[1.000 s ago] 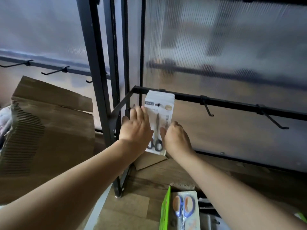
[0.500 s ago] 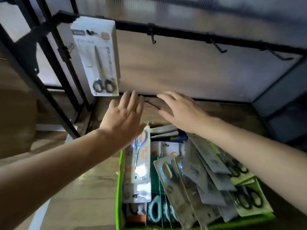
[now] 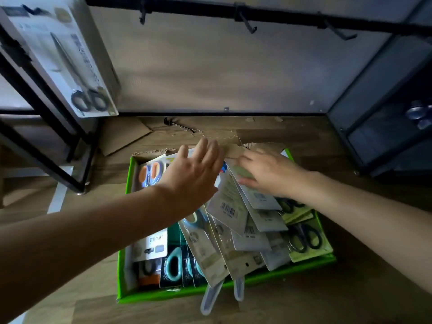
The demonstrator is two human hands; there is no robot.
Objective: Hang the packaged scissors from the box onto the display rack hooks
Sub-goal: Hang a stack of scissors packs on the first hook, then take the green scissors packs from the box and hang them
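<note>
Many packs (image 3: 233,213) are lying fanned and overlapping in the green box (image 3: 177,294), which is sitting on the floor (image 3: 304,307) beneath the rail (image 3: 187,13), while one hung pack (image 3: 70,66) is already dangling at the rack's upper left. The left hand (image 3: 194,176) is hovering over the box's far end with fingers spread and straight, holding nothing. The right hand (image 3: 268,176) is lying on the top card (image 3: 254,192) of the fan. Whether its fingertips are catching that card's edge I cannot tell, since they are blurring into it there. The likeliest trouble is coming from the overlap: lifting one card may be dragging its neighbours along, because the slick backs are leaning on each other. Two long packs (image 3: 210,298) are already poking over the near wall and could be tipping out. A one-sided hold would be letting the scissors' weight swing the card, making its hang-hole hard to line up with a hook (image 3: 247,25). The bare hooks are sitting well above the box, so a weak hold during the raise is risking a drop. A loose hook (image 3: 180,126) is lying on the floor behind the box, hinting that hooks may be coming off the rail under a hard push.
</note>
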